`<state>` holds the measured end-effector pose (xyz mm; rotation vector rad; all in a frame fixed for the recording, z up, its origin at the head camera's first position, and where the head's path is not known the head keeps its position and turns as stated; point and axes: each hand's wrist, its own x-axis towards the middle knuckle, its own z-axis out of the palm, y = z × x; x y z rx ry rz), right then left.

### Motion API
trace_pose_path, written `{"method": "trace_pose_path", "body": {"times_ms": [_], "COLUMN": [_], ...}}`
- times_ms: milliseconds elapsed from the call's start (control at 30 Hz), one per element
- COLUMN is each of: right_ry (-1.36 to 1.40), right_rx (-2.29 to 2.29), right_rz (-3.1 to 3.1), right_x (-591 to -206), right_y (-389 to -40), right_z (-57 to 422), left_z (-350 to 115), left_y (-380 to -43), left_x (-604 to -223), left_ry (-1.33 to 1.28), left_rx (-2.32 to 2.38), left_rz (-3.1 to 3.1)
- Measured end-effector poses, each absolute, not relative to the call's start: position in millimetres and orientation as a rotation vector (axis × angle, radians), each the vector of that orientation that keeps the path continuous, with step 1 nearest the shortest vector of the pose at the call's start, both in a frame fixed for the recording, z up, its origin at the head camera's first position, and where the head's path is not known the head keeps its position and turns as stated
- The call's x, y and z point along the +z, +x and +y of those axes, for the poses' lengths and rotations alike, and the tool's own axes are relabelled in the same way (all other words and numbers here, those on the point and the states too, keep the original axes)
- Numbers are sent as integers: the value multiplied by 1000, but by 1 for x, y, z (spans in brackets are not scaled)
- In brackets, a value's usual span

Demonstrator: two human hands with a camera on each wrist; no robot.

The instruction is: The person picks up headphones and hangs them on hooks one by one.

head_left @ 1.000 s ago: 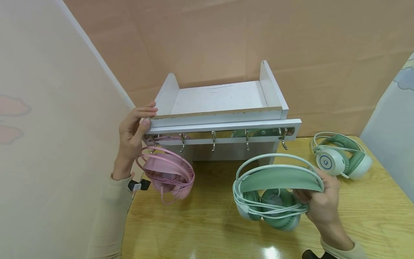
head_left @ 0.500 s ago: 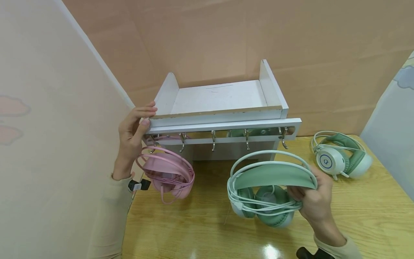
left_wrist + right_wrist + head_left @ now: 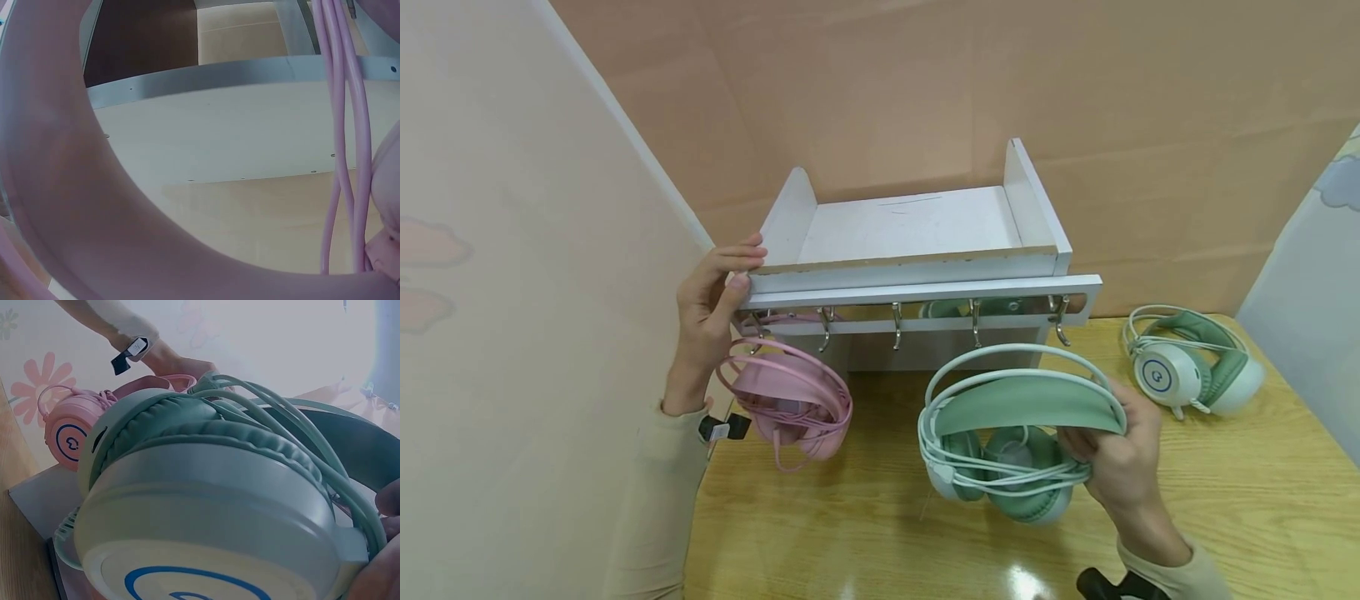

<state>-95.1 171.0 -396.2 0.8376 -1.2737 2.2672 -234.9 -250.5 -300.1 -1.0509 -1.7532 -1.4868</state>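
Note:
My left hand [image 3: 706,317] holds the left end of a white wooden shelf [image 3: 910,229], thumb on the front edge and fingers over the side. Pink headphones [image 3: 786,385] hang below it from the leftmost hook of the shelf's front rail [image 3: 925,292]; their headband [image 3: 69,181] fills much of the left wrist view. My right hand [image 3: 1126,458] grips the right side of a pair of green headphones [image 3: 1030,400], cable wound round them. They are in the air in front of the rail's right half, headband up. An ear cup [image 3: 206,494] looms large in the right wrist view.
Another pair of green-and-white headphones [image 3: 1161,375] lies on the wooden table [image 3: 1240,500] at the right. Several metal hooks, one of them a middle hook [image 3: 897,327], line the rail. A pale wall [image 3: 550,292] borders the left side.
My right hand has carried the green headphones left and slightly up, closer to the rail. The left hand, shelf and pink headphones stay in place.

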Motion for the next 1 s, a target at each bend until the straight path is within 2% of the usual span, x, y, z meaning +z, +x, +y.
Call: {"method": "trace_pose_path", "body": {"times_ms": [1000], "right_ry": [821], "right_rx": [2292], "right_rz": [-1286], "right_x": [-388], "right_y": [-104], "right_z": [146], "left_z": [-250], "left_y": [-235], "left_x": [-300], "left_ry": [-1053], "left_rx": [-1478], "left_rz": [-1756]}}
